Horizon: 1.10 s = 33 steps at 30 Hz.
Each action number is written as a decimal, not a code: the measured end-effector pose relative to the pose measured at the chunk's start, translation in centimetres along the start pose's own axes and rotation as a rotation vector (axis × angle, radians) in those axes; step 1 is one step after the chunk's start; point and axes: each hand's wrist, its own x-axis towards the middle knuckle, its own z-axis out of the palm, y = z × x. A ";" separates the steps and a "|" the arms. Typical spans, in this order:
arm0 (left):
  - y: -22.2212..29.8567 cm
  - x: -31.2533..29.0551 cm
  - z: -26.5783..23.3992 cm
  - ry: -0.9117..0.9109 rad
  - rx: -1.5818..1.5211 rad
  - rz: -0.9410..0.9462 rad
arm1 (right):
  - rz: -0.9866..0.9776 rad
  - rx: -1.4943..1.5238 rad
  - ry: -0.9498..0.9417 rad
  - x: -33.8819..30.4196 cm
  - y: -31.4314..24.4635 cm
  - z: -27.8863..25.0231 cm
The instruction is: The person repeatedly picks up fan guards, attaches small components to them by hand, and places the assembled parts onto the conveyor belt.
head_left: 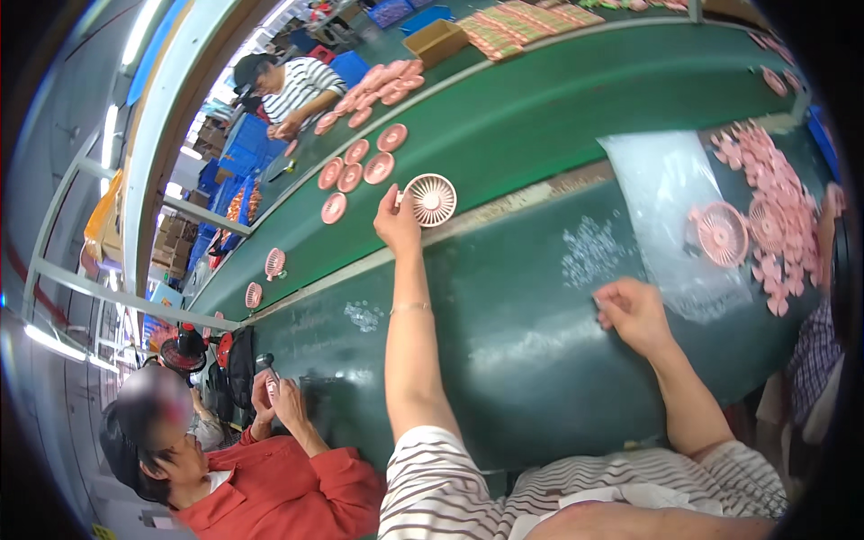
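Observation:
My left arm reaches out over the far edge of the work table. In my left hand (pixel 396 225) is a round pink fan housing (pixel 433 200) with radial slats, gripped at its left side and held over the green conveyor belt. My right hand (pixel 634 313) hovers low above the green table (pixel 531 360), its thumb and fingers pinched together; whatever they hold, if anything, is too small to make out. Just beyond that hand lies a scatter of small clear plastic pieces (pixel 592 252). Pink slatted fan housings (pixel 721 234) rest to its right on a clear plastic sheet (pixel 661 184).
Pink fan blades (pixel 781 202) are heaped at the right. Several round pink parts (pixel 379 168) sit on the conveyor belt (pixel 540 117). A co-worker in red (pixel 279 486) handles a tool at the left, near another small clear pile (pixel 363 315). Someone in stripes (pixel 301 90) works across the belt.

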 end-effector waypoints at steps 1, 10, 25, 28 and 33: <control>2.2 -3.1 0.8 -0.118 -0.012 -0.026 | 0.001 0.046 0.016 0.1 0.2 -0.3; 13.7 -24.2 1.0 -0.415 -0.156 -0.139 | -0.079 0.288 -0.036 0.7 -1.6 -0.7; 13.5 -28.1 1.0 -0.523 -0.158 -0.085 | -0.018 0.397 -0.189 -0.5 -1.1 0.1; 13.9 -27.9 1.2 -0.505 -0.173 -0.097 | 0.004 0.399 -0.205 -0.6 -1.4 0.1; 13.0 -27.9 1.1 -0.518 -0.130 -0.077 | 0.002 0.406 -0.216 -0.6 -1.4 0.2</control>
